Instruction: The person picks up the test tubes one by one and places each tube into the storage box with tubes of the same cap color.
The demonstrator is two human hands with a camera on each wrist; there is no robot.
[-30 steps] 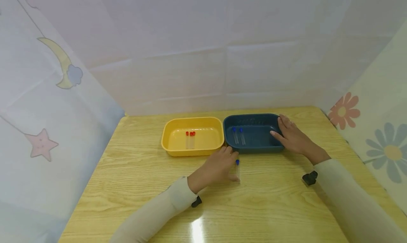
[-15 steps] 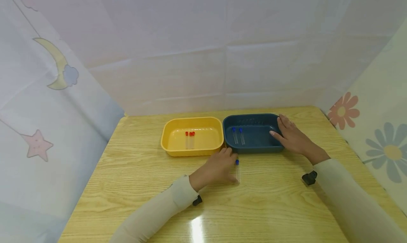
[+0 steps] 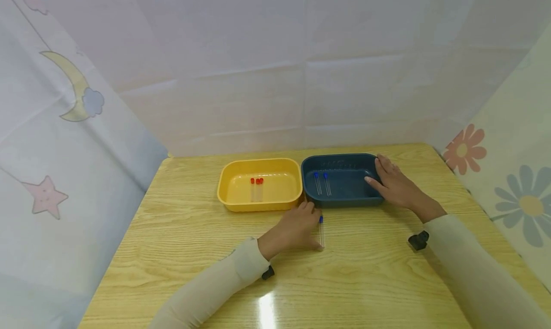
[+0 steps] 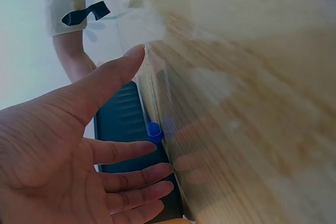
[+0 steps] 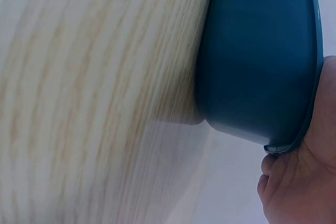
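My left hand (image 3: 297,227) is low over the table beside a clear test tube (image 3: 321,234) with a blue cap. In the left wrist view the thumb tip is by the tube's lower end, and the straight fingers (image 4: 139,176) reach past the blue cap (image 4: 154,131); firm contact is hard to tell. At the right end of the dark blue tray (image 3: 350,203), my right hand (image 3: 398,185) holds the rim, its thumb over the inside. Two blue-capped test tubes (image 3: 328,185) lie side by side in that tray.
A yellow tray (image 3: 241,207) stands against the blue tray's left side. Several red-capped test tubes (image 3: 258,181) lie in it. The wooden table (image 3: 366,281) ends at a pale cloth backdrop (image 3: 241,80) behind and at both sides.
The left hand has shifted very slightly toward the person, still beside the test tube on the table. The right hand stays at the blue tray's rim.
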